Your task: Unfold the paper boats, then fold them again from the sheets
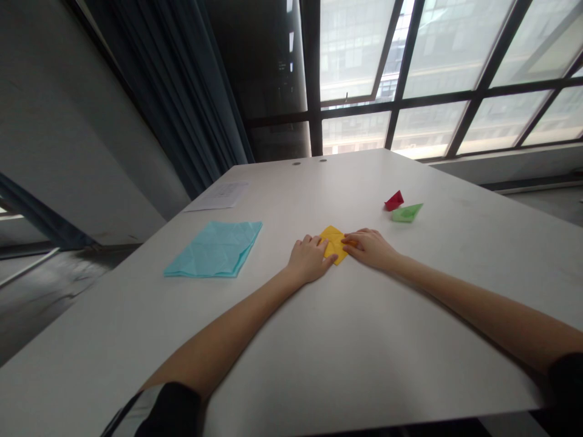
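Observation:
A small yellow folded paper [334, 244] lies on the white table, one corner pointing away from me. On its left edge rests my left hand [310, 260], fingers apart and the thumb at the paper's near corner. My right hand [370, 247] is at the right corner, its thumb and fingers pinched on the paper. The right corner is partly hidden by those fingers.
Folded light blue sheets [214, 249] lie to the left, with a printed white page [219, 196] behind them. A red folded paper [394, 201] and a green one [407, 213] sit at the right. Beyond the white table [319, 340] are windows and a blue curtain [177, 79].

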